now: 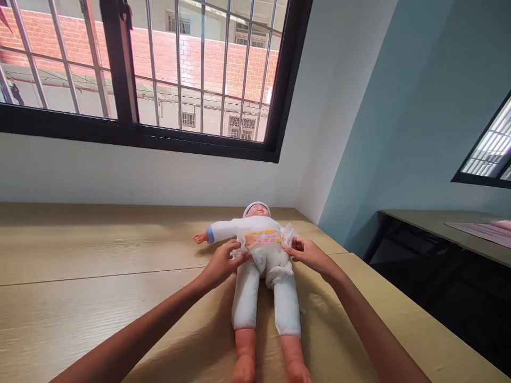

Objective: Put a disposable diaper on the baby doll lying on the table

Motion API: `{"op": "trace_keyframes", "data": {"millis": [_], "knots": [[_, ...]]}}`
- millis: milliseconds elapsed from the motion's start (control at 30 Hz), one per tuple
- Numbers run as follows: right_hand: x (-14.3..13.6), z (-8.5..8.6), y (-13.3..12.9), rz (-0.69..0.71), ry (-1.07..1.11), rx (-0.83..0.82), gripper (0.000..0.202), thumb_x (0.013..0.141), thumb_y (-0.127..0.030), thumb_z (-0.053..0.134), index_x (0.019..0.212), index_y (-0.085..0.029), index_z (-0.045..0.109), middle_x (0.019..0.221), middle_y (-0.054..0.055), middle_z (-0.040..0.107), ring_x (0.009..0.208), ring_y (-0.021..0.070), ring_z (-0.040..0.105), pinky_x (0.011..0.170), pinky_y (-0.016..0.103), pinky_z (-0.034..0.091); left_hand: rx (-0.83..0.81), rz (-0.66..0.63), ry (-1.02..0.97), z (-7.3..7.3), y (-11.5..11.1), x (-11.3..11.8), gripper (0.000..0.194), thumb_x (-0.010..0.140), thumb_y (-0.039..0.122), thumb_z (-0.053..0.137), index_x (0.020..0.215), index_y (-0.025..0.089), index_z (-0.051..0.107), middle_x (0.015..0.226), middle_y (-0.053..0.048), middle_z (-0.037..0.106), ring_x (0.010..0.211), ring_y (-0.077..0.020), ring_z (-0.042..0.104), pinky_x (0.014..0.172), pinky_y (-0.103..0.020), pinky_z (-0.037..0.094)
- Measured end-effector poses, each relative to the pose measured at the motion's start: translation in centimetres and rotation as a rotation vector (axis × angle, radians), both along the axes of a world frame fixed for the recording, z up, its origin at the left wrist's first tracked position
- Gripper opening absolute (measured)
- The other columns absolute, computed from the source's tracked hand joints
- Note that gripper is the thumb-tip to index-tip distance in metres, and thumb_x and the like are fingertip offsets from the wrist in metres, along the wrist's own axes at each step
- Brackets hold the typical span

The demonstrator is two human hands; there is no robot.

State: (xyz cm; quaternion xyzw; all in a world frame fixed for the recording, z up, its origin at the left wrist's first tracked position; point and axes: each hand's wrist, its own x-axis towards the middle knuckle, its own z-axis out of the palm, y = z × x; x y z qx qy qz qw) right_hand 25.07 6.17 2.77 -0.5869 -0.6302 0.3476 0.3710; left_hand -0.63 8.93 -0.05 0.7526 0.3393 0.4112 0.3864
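Note:
A baby doll (259, 222) in a white top and cap lies on its back, its head toward the wall and its feet toward me. Around its hips sits a white diaper (265, 252) with a yellow and pink printed band at the waist. My left hand (228, 258) pinches the diaper's edge on the left side, thumb and fingers closed. On the right side, my right hand (305, 252) grips the other edge near the ruffled tab. The doll's left-side arm stretches outward; the other arm is mostly hidden behind the diaper and my right hand.
The doll lies on a light wooden table (99, 314) pushed against the wall under a barred window (199, 69). The table's right edge slopes down toward me. Farther right stands another table (419, 226) with pink cloth (479, 234) on it.

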Motion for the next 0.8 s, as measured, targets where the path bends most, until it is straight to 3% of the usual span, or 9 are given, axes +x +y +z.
{"op": "trace_keyframes", "data": {"millis": [133, 267, 433, 667, 800], "knots": [[-0.5, 0.0, -0.1, 0.025, 0.224, -0.056, 0.054, 0.069, -0.048, 0.079, 0.112, -0.019, 0.063, 0.105, 0.009, 0.071, 0.101, 0.0283, 0.064, 0.088, 0.039, 0.049, -0.051, -0.067, -0.081, 0.2, -0.1, -0.1, 0.045, 0.080, 0.057, 0.061, 0.097, 0.016, 0.072, 0.112, -0.011, 0.066, 0.099, -0.0271, 0.063, 0.076, -0.032, 0.055], [-0.8, 0.3, -0.4, 0.057, 0.367, -0.097, 0.047, 0.067, -0.039, 0.082, 0.104, -0.017, 0.066, 0.106, 0.009, 0.071, 0.107, 0.0288, 0.062, 0.095, 0.039, 0.047, -0.066, -0.048, -0.132, 0.4, -0.4, 0.1, 0.046, 0.082, 0.055, 0.060, 0.104, 0.016, 0.069, 0.108, -0.011, 0.067, 0.097, -0.0282, 0.062, 0.077, -0.035, 0.053], [-1.1, -0.1, -0.2, 0.043, 0.427, -0.090, 0.042, 0.069, -0.033, 0.078, 0.104, -0.016, 0.063, 0.107, 0.009, 0.070, 0.105, 0.0275, 0.062, 0.088, 0.035, 0.050, -0.075, -0.066, -0.154, 0.6, -1.0, 0.6, 0.045, 0.083, 0.053, 0.058, 0.108, 0.016, 0.065, 0.116, -0.012, 0.065, 0.109, -0.0302, 0.057, 0.090, -0.038, 0.047], [-2.0, -1.2, 0.3, -0.076, 0.408, 0.021, 0.049, 0.071, -0.036, 0.072, 0.113, -0.018, 0.056, 0.113, 0.009, 0.068, 0.102, 0.0272, 0.064, 0.085, 0.035, 0.051, -0.170, -0.166, -0.243, 0.9, -1.1, 0.8, 0.058, 0.083, 0.058, 0.056, 0.125, 0.018, 0.053, 0.122, -0.013, 0.064, 0.113, -0.0293, 0.059, 0.088, -0.034, 0.050], [-2.4, -1.1, 0.1, -0.124, 0.494, 0.023, 0.046, 0.072, -0.036, 0.072, 0.113, -0.021, 0.057, 0.113, 0.006, 0.069, 0.098, 0.0238, 0.065, 0.076, 0.030, 0.053, -0.188, -0.195, -0.256, 0.8, -1.3, 0.8, 0.056, 0.083, 0.058, 0.058, 0.123, 0.018, 0.054, 0.125, -0.013, 0.062, 0.116, -0.0294, 0.057, 0.093, -0.036, 0.048]]}}
